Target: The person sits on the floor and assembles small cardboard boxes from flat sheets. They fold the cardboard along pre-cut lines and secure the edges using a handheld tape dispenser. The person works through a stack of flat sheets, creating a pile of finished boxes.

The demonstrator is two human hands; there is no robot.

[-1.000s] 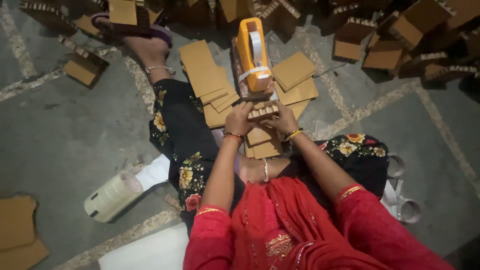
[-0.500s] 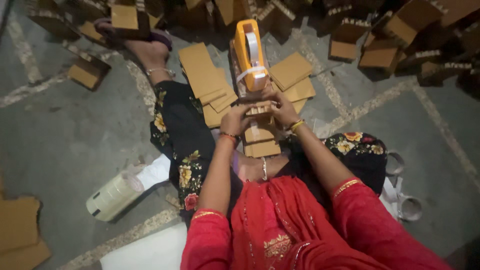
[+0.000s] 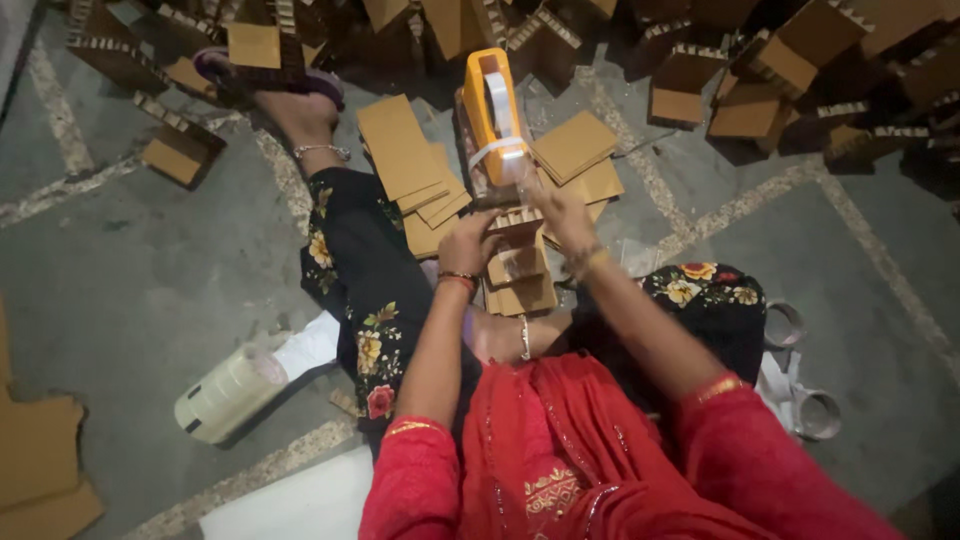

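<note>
I sit on the floor with an orange tape dispenser (image 3: 488, 118) standing in front of me. Both hands hold a small brown cardboard box (image 3: 516, 220) right at the dispenser's near end. My left hand (image 3: 470, 243) grips the box's left side. My right hand (image 3: 560, 208) is on its right and top, up against the strip of clear tape at the dispenser's mouth. More small boxes (image 3: 518, 280) are stacked just below, between my knees. Flat cardboard pieces (image 3: 405, 160) lie on both sides of the dispenser.
Folded cardboard boxes (image 3: 760, 70) are heaped along the far side. My left leg stretches out towards a sandal (image 3: 265, 75). A big roll of clear tape (image 3: 228, 392) lies at my left, empty tape rings (image 3: 800, 370) at my right, flat cardboard (image 3: 40, 470) at the left edge.
Both hands have carried the small box up from the stack to the dispenser's mouth, and my right hand has gone onto the tape end.
</note>
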